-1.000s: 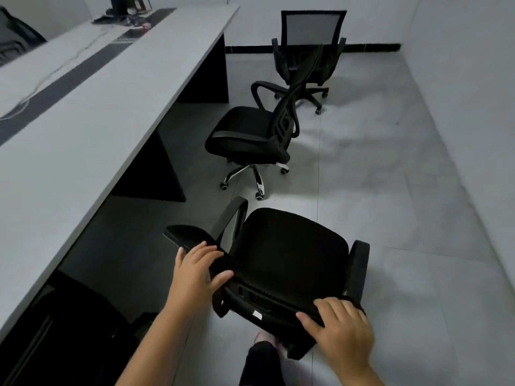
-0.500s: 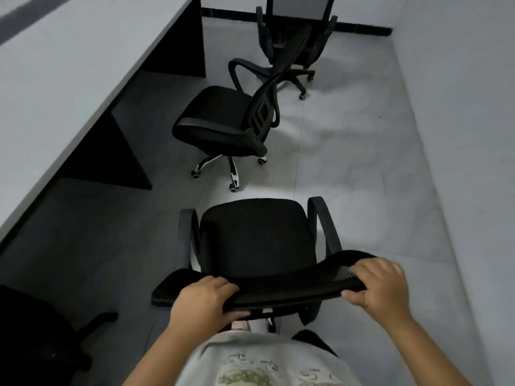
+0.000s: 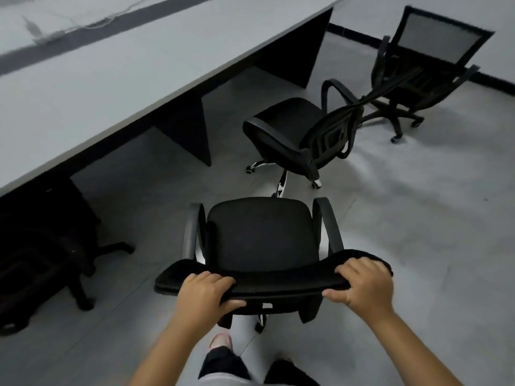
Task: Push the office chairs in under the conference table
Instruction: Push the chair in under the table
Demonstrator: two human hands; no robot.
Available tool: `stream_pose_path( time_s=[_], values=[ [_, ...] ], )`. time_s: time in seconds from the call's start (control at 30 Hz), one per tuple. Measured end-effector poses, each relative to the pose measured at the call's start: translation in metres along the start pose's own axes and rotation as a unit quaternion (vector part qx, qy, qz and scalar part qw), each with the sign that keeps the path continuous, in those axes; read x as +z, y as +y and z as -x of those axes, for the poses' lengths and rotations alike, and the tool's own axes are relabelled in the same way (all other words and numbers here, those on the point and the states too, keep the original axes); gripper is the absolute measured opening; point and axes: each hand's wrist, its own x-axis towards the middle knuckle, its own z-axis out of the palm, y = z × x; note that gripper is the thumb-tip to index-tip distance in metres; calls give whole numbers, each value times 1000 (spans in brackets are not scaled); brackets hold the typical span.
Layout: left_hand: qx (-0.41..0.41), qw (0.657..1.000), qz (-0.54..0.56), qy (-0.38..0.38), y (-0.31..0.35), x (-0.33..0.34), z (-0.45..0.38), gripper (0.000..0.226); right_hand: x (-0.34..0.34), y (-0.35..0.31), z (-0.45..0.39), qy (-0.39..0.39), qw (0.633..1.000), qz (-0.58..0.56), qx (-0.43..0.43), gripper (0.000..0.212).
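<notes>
Head view. We grip the near chair [image 3: 259,240] by the top edge of its backrest [image 3: 273,277]: the left hand [image 3: 207,295] wraps the rail toward its left end, fingers over the top and thumb underneath, and the right hand [image 3: 362,285] does the same near the right end. Neither hand is spread flat. The chair stands at 12 o'clock from us on the tiled floor, its seat facing away, with the conference table [image 3: 117,68] running from 9 toward 12 o'clock and its edge well apart from the seat. A second chair [image 3: 303,135] sits at 1 o'clock, beside the table, and a third [image 3: 423,68] beyond it. A dark chair [image 3: 41,246] at 9 o'clock is already tucked under the tabletop.

We judge that the chair will roll lightly on its casters and may swivel, so a two-handed hold spread wide on the rail suits steering. The mesh back probably flexes; push low and evenly.
</notes>
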Motion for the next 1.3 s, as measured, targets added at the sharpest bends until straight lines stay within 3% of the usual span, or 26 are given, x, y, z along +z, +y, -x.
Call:
stream_pose_path(
  time_s=[0.2, 0.4, 0.77, 0.93, 1.07, 1.2, 1.3],
  values=[
    [-92, 996, -3, 13, 26, -11, 18, 76, 19, 29, -41, -30, 991, -48, -120, 84],
    [-159, 984, -67, 50, 3, -10, 31, 78, 52, 2, -88, -55, 976, -85, -191, 83],
    [-210, 956, -171, 117, -105, -19, 15, 75, 128, -78, -188, -44, 964, -138, -222, 79],
    [-218, 954, -169, 121, -154, -20, 13, 75, 150, -109, -219, -58, 956, -123, -258, 76],
    [-181, 961, -158, 137, -194, -19, 10, 56, 165, -124, -220, -28, 960, -110, -258, 76],
    [-175, 963, -154, 134, -231, -27, 3, 73, 174, -145, -229, -19, 965, -94, -244, 75],
    [-187, 961, -157, 131, -260, -26, -9, 65, 187, -159, -252, 8, 966, -98, -240, 76]
  ],
)
